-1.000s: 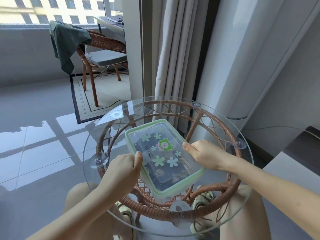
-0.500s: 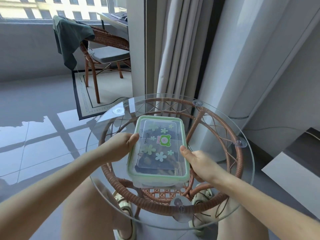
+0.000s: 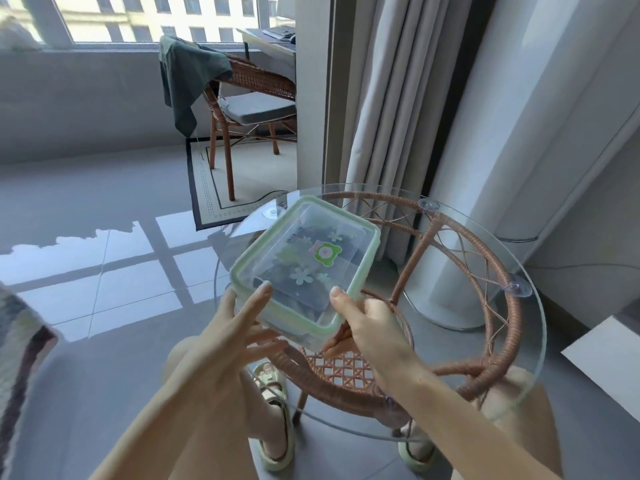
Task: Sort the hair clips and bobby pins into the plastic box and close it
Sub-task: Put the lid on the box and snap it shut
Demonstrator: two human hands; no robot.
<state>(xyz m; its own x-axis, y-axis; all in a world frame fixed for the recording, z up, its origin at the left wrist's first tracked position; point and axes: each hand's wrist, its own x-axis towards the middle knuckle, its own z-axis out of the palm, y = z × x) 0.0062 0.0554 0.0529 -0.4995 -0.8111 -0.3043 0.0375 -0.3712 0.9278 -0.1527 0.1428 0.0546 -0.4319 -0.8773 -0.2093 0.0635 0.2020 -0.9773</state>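
Box: a clear plastic box with a light green rim and lid (image 3: 304,268) is held up in the air, tilted, over the near left edge of the table. Its far end points up and away.
Lid: it is on the box. It has pale flower stickers and a green bear sticker (image 3: 326,251) on top.
Inside the box: dark shapes show through the clear plastic. They are too blurry to tell which are clips and which are pins.
Right hand: the right hand (image 3: 363,327) grips the near right corner of the box. The thumb lies on top of the lid and the other fingers curl under the box.
Left hand: the left hand (image 3: 225,344) is at the near left corner. Its fingers are spread and mostly straight. One fingertip touches the rim, and the others are under the box. I cannot tell how tight it holds.
Table: a round glass table top on a brown wicker frame (image 3: 512,327) is below and to the right of the box.
Far away: a brown wicker chair with a dark green cloth over its back (image 3: 242,98) stands by the window, far left.
Down low: bare knees and pale green sandals (image 3: 277,427) show under the glass.
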